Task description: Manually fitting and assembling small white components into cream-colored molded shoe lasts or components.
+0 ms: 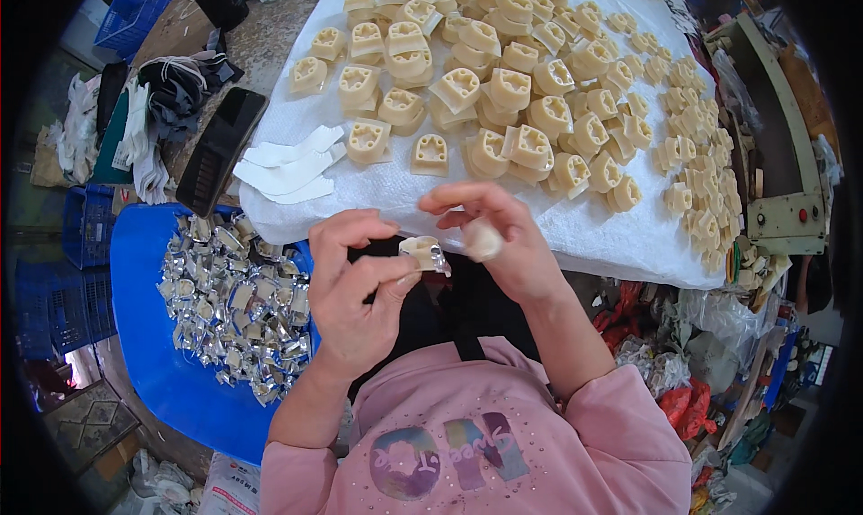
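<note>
My left hand [355, 286] pinches a small cream moulded piece with shiny silver foil on one side [421, 253] between thumb and fingers. Close by on its right is my right hand [508, 236], its fingers loosely bent and apart from the piece. A blurred, pale rounded shape [483, 239] sits where the right thumb would be; whether it is a thumb cover or a separate thing I cannot make out. Beyond both hands, many cream arch-shaped pieces with small holes [430, 155] lie on a white cloth [387, 181].
A blue tub [144, 335] at the left holds many foil-covered pieces [243, 299]. White strips [292, 164] lie on the cloth's left corner, beside a black brush-like object [220, 151]. A pale green metal frame [791, 137] stands right; plastic bags [688, 403] are heaped below it.
</note>
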`<state>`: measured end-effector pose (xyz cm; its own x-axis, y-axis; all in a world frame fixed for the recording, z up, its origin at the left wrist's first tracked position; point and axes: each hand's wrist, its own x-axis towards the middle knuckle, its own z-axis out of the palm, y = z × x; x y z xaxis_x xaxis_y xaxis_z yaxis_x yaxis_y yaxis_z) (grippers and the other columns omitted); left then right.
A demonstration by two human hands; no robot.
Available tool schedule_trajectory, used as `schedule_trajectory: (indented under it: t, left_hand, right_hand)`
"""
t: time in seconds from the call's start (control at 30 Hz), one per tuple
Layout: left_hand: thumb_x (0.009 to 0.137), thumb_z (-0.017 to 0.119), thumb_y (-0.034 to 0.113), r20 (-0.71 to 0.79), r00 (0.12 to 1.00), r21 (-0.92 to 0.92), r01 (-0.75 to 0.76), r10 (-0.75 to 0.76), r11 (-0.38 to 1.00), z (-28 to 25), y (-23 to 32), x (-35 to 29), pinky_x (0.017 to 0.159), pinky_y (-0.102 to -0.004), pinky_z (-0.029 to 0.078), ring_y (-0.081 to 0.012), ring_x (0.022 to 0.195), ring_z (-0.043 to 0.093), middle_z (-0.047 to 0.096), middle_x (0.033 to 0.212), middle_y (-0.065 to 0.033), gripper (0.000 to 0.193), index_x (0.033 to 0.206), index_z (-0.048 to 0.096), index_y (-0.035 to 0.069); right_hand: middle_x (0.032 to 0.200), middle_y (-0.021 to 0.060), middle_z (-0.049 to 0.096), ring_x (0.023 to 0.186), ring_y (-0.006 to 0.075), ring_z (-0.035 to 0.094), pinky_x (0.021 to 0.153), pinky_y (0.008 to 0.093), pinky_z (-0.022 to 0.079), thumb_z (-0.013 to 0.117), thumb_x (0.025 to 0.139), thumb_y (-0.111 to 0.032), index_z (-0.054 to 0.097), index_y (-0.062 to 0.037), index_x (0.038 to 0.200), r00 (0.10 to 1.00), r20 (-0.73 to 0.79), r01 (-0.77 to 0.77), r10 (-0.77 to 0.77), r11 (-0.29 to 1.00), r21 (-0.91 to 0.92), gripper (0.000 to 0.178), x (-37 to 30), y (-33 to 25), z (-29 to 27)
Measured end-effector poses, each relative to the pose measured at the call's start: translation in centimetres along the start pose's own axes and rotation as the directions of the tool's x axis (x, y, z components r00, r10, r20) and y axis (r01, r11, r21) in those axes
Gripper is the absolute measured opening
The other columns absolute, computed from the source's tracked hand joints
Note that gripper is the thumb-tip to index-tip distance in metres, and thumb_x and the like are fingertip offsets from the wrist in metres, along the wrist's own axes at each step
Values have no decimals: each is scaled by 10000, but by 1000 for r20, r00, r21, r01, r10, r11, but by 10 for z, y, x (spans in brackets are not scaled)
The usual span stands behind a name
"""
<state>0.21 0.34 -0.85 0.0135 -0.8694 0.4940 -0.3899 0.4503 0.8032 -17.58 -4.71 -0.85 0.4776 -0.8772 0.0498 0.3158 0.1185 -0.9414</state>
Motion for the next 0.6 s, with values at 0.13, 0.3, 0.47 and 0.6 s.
schedule_trajectory:
  t: [0.13,0.3,0.47,0.6]
  left_hand:
    - [670,753,25,32,986,61,-166,164,984,3,4,0,831,-396,433,-302,993,517,572,1037,-97,181,822,676,86]
    - [877,582,396,37,996,-318,90,-83,944,0,-3,-4,827,-341,425,-277,1048,499,540,1189,-151,474,1163,614,19]
    - [962,394,347,486,819,-577,563,-305,592,11,2,-5,838,-288,424,-161,963,538,508,1198,-137,630,1449,222,-14]
    - [953,380,264,390,832,-557,555,-396,618,12,4,-13,797,-266,438,-134,896,539,520,1092,-116,572,1424,231,-24]
  right_hand:
    - [1123,115,609,1026,178,591,926,330,453,731,778,-95,576,8,1110,982,100,-154,160,986,-66,381,2,-10,-11]
    - [1023,86,658,956,209,611,861,322,465,764,715,-47,601,-11,1092,955,187,296,-231,782,-549,412,4,-13,-14]
    - [999,71,629,867,261,574,731,344,483,767,688,-69,578,-70,1151,929,235,367,-286,789,-492,500,-2,-5,-2]
    - [1083,102,563,905,262,550,739,368,477,753,718,-87,573,-83,1166,882,226,464,-414,678,-570,483,-4,14,7]
